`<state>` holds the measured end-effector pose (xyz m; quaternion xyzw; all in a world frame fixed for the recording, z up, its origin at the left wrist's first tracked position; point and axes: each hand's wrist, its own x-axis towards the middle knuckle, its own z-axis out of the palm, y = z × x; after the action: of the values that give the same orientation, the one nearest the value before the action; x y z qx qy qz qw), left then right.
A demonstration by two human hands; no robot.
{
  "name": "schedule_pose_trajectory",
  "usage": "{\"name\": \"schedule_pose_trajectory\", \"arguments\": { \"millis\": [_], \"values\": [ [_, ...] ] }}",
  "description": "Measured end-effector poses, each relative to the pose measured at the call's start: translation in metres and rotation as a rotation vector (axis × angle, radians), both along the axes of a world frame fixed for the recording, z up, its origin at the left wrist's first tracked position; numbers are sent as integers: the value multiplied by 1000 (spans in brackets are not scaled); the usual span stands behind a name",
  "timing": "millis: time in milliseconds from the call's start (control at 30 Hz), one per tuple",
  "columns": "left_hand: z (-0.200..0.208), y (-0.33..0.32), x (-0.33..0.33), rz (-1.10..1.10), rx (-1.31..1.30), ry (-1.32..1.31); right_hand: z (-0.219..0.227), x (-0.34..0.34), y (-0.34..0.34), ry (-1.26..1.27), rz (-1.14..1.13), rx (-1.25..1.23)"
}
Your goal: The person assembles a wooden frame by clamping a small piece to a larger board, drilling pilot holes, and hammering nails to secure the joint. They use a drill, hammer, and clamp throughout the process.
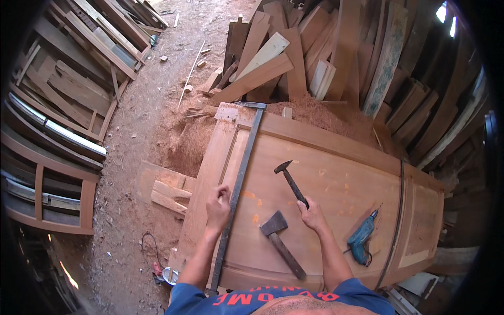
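Note:
A wooden door panel lies flat before me, with a long metal bar clamp across its left part and a second dark bar clamp across its right part. My right hand grips a hammer by the end of its handle, its head pointing away from me over the panel. Beside the left clamp, above the door frame, my left hand is closed; what its fingers hold, if anything, is too small to make out. Between my forearms rests a hatchet. A teal power drill lies right of my right forearm.
Boards lean in a heap beyond the door, above reddish sawdust. Wooden frames stand along the left. Scrap wood blocks lie by the door's left edge. A red-handled tool with a cord is on the floor at lower left.

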<state>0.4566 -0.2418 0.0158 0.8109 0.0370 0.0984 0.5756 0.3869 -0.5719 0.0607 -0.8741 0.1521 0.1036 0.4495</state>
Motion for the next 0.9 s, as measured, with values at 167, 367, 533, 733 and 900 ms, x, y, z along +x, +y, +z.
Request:
{"name": "schedule_pose_trajectory", "arguments": {
  "millis": [167,367,533,733,900],
  "values": [
    [-34,24,111,170,-223,11,3,4,-2,83,-15,4],
    [-57,9,224,264,-9,-39,-1,8,-6,91,-43,-63],
    [-86,-2,292,200,24,-122,-17,13,-15,118,-55,-34],
    [-105,-9,323,103,103,-80,-29,21,-18,144,-72,19],
    [-119,-6,326,105,257,-168,-13,44,-7,114,-46,48]
  ]
}}
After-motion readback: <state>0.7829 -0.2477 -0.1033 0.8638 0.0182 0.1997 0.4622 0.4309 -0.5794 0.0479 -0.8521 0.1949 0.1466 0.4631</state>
